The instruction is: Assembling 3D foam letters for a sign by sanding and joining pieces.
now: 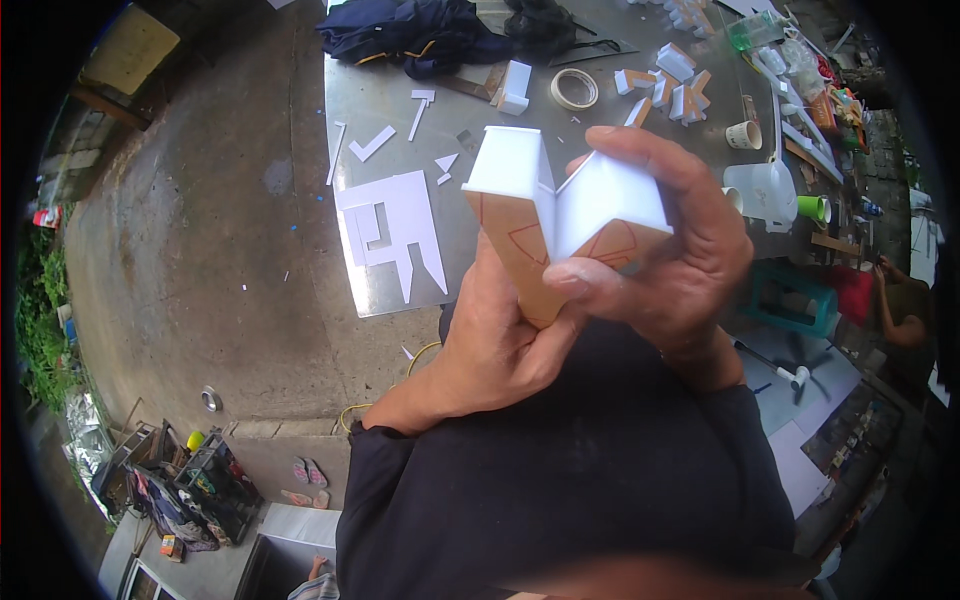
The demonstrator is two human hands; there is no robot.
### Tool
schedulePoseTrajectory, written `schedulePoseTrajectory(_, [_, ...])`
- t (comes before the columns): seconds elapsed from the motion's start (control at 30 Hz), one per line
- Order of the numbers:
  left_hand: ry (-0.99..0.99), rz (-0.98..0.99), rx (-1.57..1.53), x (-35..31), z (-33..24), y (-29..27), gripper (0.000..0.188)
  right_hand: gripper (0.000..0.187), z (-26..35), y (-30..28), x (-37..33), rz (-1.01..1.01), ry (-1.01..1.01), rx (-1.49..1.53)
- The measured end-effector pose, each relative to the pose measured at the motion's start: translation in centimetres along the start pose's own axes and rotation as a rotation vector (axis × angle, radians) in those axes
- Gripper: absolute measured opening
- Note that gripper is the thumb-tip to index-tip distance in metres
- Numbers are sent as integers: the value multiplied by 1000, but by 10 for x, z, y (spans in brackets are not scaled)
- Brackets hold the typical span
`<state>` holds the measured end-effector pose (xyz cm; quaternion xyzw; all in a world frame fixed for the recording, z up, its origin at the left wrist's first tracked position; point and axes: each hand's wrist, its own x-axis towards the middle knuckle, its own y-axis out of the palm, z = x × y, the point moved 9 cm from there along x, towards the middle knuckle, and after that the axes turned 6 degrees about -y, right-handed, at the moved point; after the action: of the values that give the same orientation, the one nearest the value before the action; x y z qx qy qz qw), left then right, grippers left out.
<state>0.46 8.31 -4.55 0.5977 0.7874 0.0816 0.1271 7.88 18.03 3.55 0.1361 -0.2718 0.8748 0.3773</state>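
Note:
Up close, I hold a Y-shaped block letter (pixel 520 230), white on its sides with a brown, red-lined face. My left hand (pixel 505 335) is closed around its lower stem, thumb against the brown face. My right hand (pixel 680 230) pinches the right-hand branch, thumb at the front near the notch and fingers over the far end. The tips of some left fingers are hidden behind the letter. On the metal table to the left lies a white cut-out sheet (pixel 410 200) with several loose white offcuts (pixel 373 143) beyond it.
At the table's far side are a dark cloth bundle (pixel 410 30), a tape roll (pixel 574 89) and several more white-and-brown block letters (pixel 676 62). A cup (pixel 743 135) and a white plastic container (pixel 768 192) stand right. A teal stool (pixel 795 300) and another person (pixel 900 310) are farther right.

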Motion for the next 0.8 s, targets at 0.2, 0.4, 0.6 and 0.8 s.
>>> schedulePoseTrajectory(0.2, [138, 50, 173, -5, -12, -8, 47, 82, 14, 8, -1, 14, -92, -38])
schedulePoseTrajectory(0.4, [101, 19, -143, -9, -5, -11, 43, 102, 17, 10, -1, 9, -126, 84])
schedulePoseTrajectory(0.6, [126, 4, -120, -4, -6, -23, 54, 113, 3, 20, 0, 191, -52, 197])
schedulePoseTrajectory(0.8, [147, 160, -194, -2, -10, -20, 44, 108, -7, 24, 11, 168, -115, 218])
